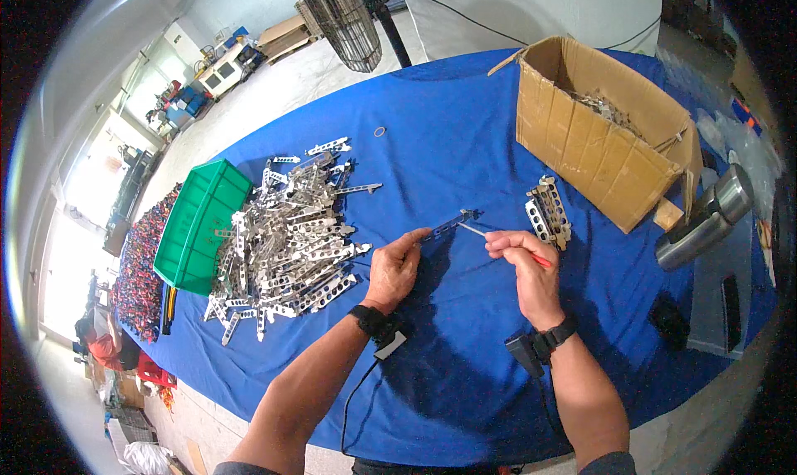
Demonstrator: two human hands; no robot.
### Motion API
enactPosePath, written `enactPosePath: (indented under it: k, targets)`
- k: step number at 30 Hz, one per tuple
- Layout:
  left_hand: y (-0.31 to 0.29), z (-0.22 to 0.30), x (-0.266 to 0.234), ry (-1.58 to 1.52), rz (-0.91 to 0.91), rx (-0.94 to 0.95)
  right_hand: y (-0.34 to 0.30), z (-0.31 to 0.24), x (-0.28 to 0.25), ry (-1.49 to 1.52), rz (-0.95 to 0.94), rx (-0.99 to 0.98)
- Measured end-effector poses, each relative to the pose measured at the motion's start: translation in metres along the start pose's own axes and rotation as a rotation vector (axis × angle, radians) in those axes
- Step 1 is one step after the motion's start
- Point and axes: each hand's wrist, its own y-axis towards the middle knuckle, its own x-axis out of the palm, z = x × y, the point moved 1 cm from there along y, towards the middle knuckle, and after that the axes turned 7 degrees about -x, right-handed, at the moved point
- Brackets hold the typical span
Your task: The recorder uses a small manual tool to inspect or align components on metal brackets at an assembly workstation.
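Over the middle of the blue cloth, my left hand pinches one end of a slim metal bracket with holes along its length. The bracket points away to the right. My right hand is closed around a thin tool with a pale shaft and a red handle; its exact kind is unclear. The tool's tip meets or nearly meets the bracket near its far end. To the left lies a large heap of similar metal brackets. A small stack of brackets sits just beyond my right hand.
A green bin leans beside the heap, next to a pile of small red-and-blue pieces. At the far right stands an open cardboard box with metal parts inside. Near it are a steel flask and a fan beyond the table.
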Motion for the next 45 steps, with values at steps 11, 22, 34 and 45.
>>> enactPosePath:
  k: [11, 22, 34, 45]
  targets:
    - [0.003, -0.012, 0.004, -0.019, -0.012, 0.003, -0.003, 0.002, 0.007, 0.028, -0.081, 0.062]
    - [0.003, -0.010, 0.005, -0.031, 0.062, 0.064, -0.003, 0.010, 0.008, 0.074, -0.053, 0.072]
    - [0.001, 0.001, 0.002, 0.010, 0.026, 0.024, -0.004, 0.013, 0.009, 0.117, -0.047, 0.011]
    - [0.001, -0.003, 0.002, 0.000, 0.018, 0.009, -0.003, 0.012, 0.005, 0.086, -0.104, -0.009]
